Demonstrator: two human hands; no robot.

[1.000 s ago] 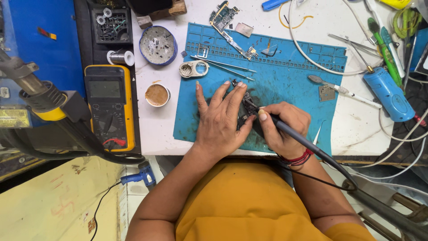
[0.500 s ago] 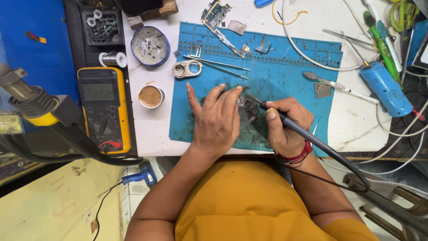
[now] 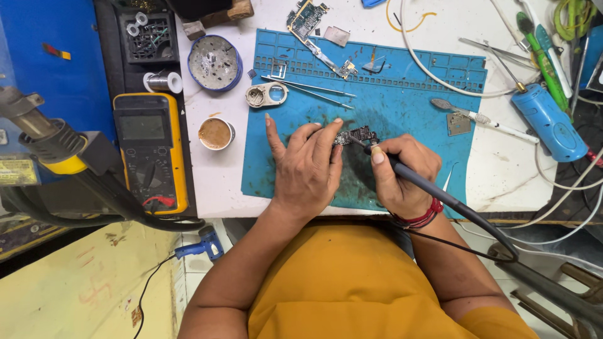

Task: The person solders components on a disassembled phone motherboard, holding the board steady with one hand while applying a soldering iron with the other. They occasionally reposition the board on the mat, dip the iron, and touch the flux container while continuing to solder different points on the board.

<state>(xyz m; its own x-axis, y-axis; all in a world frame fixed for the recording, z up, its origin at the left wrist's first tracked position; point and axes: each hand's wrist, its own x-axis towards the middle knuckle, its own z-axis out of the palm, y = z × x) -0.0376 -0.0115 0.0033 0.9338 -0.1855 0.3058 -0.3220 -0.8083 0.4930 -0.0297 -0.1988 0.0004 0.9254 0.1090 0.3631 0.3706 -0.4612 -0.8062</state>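
Fingertips of the left hand press flat on the small circuit board on the blue mat, holding its left end; the right hand grips a soldering iron, tip touching the board's right edge.

Grey rectangular screen at top of yellow-and-black multimeter, left of blue mat; small yellow label at far left edge, on the hot-air tool stand.

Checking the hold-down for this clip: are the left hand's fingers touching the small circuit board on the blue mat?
Touching. The head view shows the left hand with fingertips pressed on the circuit board's left edge.
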